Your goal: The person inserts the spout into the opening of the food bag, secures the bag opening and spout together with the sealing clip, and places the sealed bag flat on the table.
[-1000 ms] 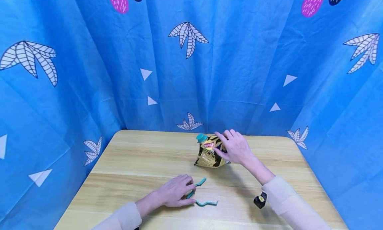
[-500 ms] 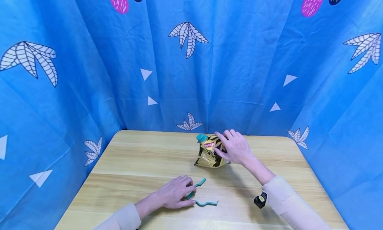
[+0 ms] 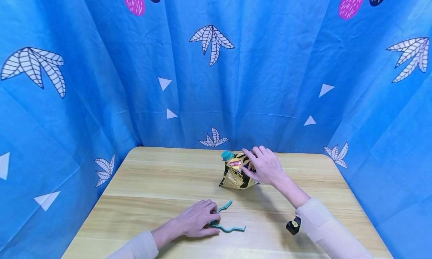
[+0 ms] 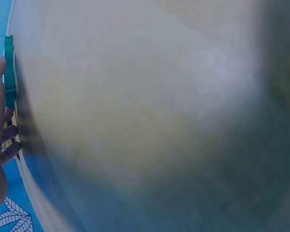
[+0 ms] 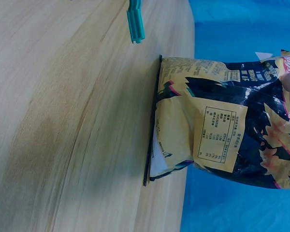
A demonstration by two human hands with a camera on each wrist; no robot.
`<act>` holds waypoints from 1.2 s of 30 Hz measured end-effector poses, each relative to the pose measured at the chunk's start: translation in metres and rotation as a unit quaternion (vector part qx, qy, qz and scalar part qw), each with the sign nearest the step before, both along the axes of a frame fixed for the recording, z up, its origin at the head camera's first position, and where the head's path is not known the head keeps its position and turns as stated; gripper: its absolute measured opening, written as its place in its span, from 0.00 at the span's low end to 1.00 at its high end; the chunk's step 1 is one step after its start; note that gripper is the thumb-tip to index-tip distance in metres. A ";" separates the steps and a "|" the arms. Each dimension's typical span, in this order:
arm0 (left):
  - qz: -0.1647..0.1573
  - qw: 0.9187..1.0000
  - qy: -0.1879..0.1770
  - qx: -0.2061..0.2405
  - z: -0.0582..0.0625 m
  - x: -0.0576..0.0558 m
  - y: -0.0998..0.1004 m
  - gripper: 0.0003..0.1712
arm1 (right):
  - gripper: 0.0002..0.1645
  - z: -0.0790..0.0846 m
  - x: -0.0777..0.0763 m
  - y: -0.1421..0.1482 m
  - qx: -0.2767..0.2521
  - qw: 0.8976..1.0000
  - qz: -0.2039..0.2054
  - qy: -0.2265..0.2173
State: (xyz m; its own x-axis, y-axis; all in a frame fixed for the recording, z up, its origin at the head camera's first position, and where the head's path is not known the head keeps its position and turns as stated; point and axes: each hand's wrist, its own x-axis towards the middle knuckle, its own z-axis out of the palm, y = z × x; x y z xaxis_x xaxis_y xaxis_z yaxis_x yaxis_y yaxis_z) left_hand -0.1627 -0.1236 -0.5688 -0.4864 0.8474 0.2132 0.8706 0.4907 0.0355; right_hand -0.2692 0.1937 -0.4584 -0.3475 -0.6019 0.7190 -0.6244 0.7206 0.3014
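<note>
A black-and-gold Lay's chip bag (image 3: 234, 174) stands upright toward the back of the table, a teal cap (image 3: 227, 155) at its top left corner. My right hand (image 3: 264, 167) holds the bag's upper right side, thumb in front and fingers over the top. The bag's lower end meets the tabletop in the right wrist view (image 5: 217, 130). Nearer the front, a teal bag clip (image 3: 231, 229) lies spread in a V. My left hand (image 3: 197, 219) is beside its joined end, thumb and fingers parted around it. Part of the clip's upper arm is hidden behind those fingers.
The pale wooden table (image 3: 152, 169) has rounded back corners. A blue patterned curtain (image 3: 270, 83) hangs close behind it and along both sides. A small black camera (image 3: 293, 226) is strapped to the right wrist.
The left thumb has moved slightly down, away from the clip's lower arm, so more of the joined end shows. The right hand and the chip bag have not moved.
</note>
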 end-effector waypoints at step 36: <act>-0.012 0.998 0.054 0.038 -0.009 0.000 -0.006 0.15 | 0.37 -0.003 -0.002 0.000 -0.002 1.000 0.001 0.006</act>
